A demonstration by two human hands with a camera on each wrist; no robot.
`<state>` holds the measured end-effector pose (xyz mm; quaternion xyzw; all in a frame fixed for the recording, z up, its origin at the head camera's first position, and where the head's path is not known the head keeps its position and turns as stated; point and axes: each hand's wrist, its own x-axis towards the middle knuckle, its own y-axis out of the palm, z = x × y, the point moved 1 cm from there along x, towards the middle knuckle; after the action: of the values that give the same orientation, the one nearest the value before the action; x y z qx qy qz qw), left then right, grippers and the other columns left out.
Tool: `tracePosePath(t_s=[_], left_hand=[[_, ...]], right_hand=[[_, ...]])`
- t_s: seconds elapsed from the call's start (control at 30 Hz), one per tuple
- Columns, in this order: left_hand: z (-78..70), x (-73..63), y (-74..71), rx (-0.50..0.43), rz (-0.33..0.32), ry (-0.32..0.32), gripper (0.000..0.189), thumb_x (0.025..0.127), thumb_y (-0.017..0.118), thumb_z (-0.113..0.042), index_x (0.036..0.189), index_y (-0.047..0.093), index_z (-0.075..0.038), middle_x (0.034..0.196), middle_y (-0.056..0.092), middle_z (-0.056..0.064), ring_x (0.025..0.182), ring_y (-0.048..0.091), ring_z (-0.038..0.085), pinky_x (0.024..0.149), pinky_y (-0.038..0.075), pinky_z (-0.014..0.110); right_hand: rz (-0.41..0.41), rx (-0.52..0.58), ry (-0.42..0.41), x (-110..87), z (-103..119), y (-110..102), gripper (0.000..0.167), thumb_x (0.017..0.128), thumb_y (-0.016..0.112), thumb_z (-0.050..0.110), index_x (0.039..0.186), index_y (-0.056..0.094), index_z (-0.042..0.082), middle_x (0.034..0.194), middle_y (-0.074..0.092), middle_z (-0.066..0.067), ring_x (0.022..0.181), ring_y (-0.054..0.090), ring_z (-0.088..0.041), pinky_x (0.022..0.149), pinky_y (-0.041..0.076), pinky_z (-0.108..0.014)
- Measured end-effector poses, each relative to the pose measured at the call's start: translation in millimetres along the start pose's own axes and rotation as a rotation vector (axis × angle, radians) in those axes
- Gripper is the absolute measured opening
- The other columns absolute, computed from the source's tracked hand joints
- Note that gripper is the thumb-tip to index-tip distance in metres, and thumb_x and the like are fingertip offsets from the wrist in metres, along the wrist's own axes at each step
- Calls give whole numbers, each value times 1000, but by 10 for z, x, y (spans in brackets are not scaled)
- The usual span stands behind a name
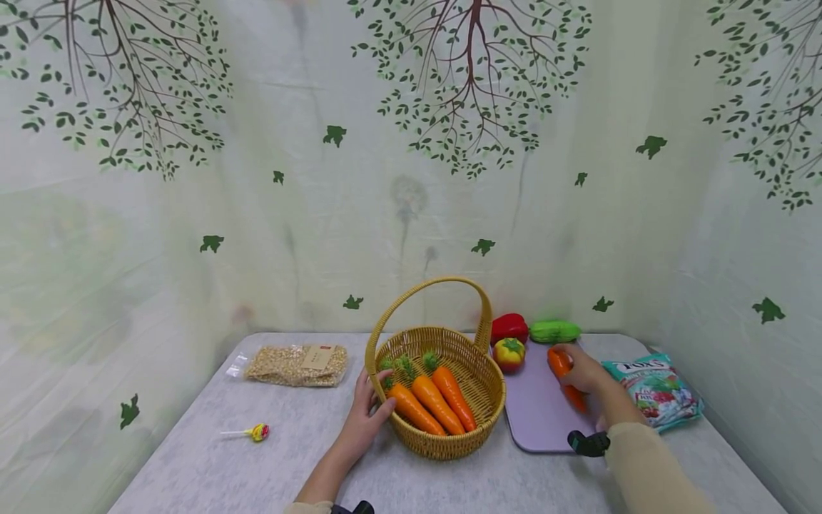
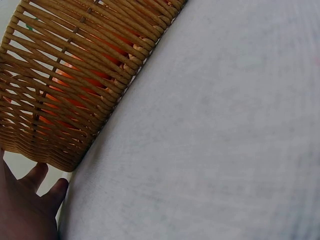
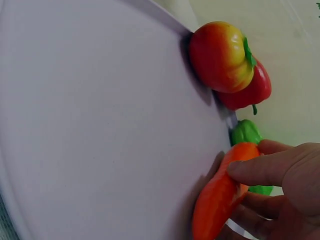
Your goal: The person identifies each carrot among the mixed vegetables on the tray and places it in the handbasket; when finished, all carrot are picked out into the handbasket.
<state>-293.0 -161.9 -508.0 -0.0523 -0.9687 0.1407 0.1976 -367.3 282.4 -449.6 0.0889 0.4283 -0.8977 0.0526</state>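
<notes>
My left hand (image 1: 362, 414) is at the left side of a wicker basket (image 1: 443, 448), its fingers and thumb spread against the weave. Three orange carrots (image 1: 437, 404) with green tops lie in the basket. On the right, my right hand (image 1: 587, 371) holds a long, smooth orange-red vegetable (image 3: 220, 200) between thumb and fingers, over the lilac cutting board (image 1: 536, 421). Past it in the right wrist view are a red-yellow tomato-like fruit (image 3: 217, 57), a red bell pepper (image 3: 255, 90) and a green vegetable (image 3: 246, 132), partly hidden by the hand.
A teal candy bag (image 1: 661, 392) lies right of the board, beside my right forearm. On the left are a clear bag of grains (image 1: 282, 365) and a lollipop (image 1: 259, 432). A printed curtain (image 1: 411, 214) hangs behind the grey-white table (image 1: 212, 471).
</notes>
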Motion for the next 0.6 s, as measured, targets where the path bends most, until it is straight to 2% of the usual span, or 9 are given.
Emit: tracePosePath(t_s=[0.23, 0.6], left_hand=[[-2, -4, -3, 7, -3, 0, 51, 100, 58, -21, 148, 44, -13, 167, 3, 10, 148, 29, 46, 112, 34, 63], [17, 10, 4, 9, 6, 7, 51, 100, 58, -20, 149, 43, -13, 167, 4, 11, 149, 26, 44, 112, 34, 63]], right_hand=[[-9, -11, -2, -16, 32, 44, 69, 89, 62, 1, 152, 36, 10, 148, 36, -33, 121, 44, -49, 103, 40, -69], [-60, 94, 4, -28, 22, 92, 65, 90, 56, 3, 151, 34, 10, 149, 33, -34, 124, 42, -51, 106, 35, -71]])
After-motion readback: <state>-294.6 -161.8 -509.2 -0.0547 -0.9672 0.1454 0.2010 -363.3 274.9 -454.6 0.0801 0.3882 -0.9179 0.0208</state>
